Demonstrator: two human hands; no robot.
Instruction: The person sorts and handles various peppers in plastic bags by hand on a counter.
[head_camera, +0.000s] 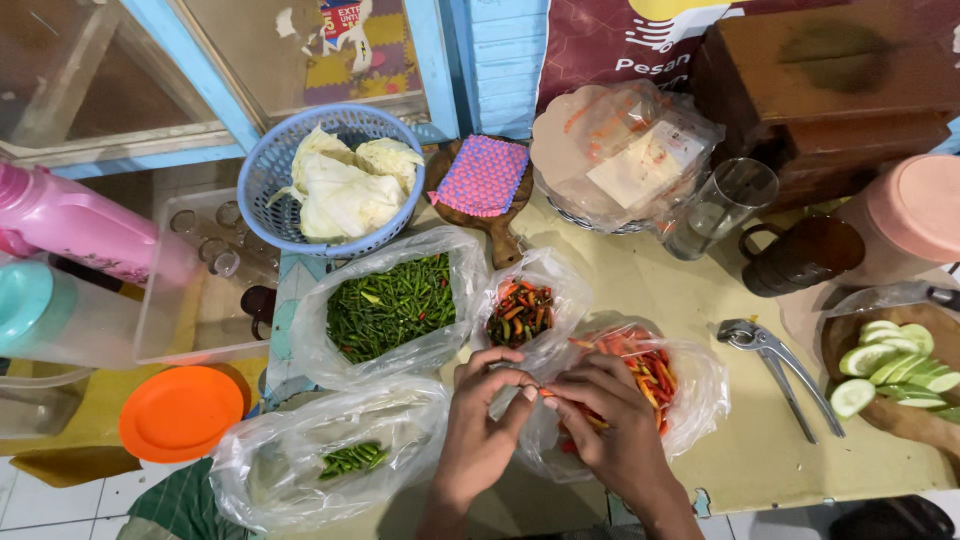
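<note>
My left hand (482, 425) and my right hand (610, 420) meet at the fingertips over a clear plastic bag of red chilies (672, 385). Between the fingers of both hands sits one small red chili (543, 392), pinched from each side. Just above the hands lies a smaller bag of mixed red and green chilies (522, 312). A large open bag of green chilies (390, 305) lies to its left. Near my left forearm a nearly flat bag holds a few green chilies (352, 458).
A blue basket of cabbage leaves (345, 180), a wooden board with a pink cloth (485, 180), a covered plate (620, 155), a glass (722, 205), a dark mug (800, 258), metal tongs (780, 365), sliced cucumber on a board (900, 365), an orange lid (180, 412), a pink bottle (85, 225).
</note>
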